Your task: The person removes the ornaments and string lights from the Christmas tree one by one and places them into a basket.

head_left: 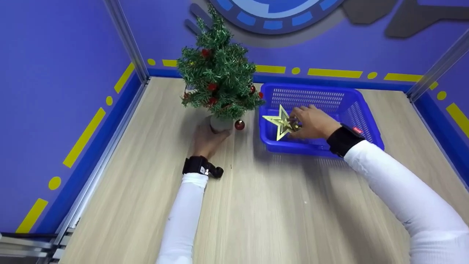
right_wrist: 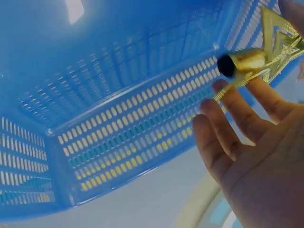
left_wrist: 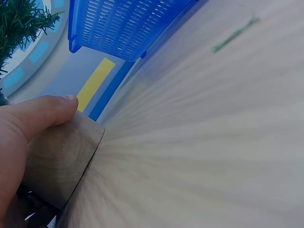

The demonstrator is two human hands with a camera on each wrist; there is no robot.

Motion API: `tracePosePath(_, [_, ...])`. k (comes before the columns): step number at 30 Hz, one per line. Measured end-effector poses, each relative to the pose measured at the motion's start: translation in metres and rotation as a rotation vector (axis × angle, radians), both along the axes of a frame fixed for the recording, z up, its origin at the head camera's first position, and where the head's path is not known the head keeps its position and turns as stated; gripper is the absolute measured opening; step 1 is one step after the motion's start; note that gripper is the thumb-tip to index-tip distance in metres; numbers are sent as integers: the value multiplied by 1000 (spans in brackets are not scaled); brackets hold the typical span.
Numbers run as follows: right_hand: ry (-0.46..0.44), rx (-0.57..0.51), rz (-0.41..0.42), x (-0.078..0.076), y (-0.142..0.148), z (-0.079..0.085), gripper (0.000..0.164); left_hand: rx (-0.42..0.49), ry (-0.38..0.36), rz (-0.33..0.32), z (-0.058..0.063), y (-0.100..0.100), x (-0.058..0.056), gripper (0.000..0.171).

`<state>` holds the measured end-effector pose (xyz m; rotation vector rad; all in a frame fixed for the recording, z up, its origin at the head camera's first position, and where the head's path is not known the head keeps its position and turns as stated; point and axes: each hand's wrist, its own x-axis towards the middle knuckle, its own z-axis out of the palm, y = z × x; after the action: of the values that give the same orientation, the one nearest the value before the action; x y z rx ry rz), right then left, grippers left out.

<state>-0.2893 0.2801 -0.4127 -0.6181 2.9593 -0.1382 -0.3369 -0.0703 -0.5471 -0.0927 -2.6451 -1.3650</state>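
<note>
A small artificial Christmas tree (head_left: pixel 220 69) with red ornaments stands upright on the table at centre-left. My left hand (head_left: pixel 208 141) grips its pale round base (head_left: pixel 222 124); in the left wrist view the thumb (left_wrist: pixel 52 111) lies along the wood-grained side of the base (left_wrist: pixel 61 156). Over the blue basket (head_left: pixel 282 147), my right hand (head_left: pixel 315 123) holds a gold star tree topper (head_left: pixel 273 120) between thumb and fingers. The topper's short gold tube (right_wrist: pixel 251 60), with a dark open end, shows in the right wrist view beside the spread fingers (right_wrist: pixel 228 123).
A dark red bauble (head_left: pixel 239 124) hangs low at the tree's right side, between tree and basket. Blue panels with yellow markings (head_left: pixel 335 73) stand behind and at both sides. On the table lies a green sliver (left_wrist: pixel 235 35).
</note>
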Motion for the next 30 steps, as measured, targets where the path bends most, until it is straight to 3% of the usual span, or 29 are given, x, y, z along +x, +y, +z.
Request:
tracePosePath(5, [-54, 83, -3, 7, -11, -3, 76, 2, 14, -16, 0, -1, 0, 74])
tracePosePath(11, [-26, 84, 33, 13, -20, -2, 67, -16, 34, -6, 0, -1, 0, 72])
tracePosePath(17, [-15, 71, 51, 15, -22, 0, 68, 27, 29, -22, 1, 0, 0, 74])
tracePosePath(25, [17, 100, 31, 9, -7, 3, 61, 41, 29, -24, 2, -1, 1, 71])
tracePosePath(30, [20, 150, 18, 7, 8, 3, 49, 22, 19, -14, 3, 0, 1, 74])
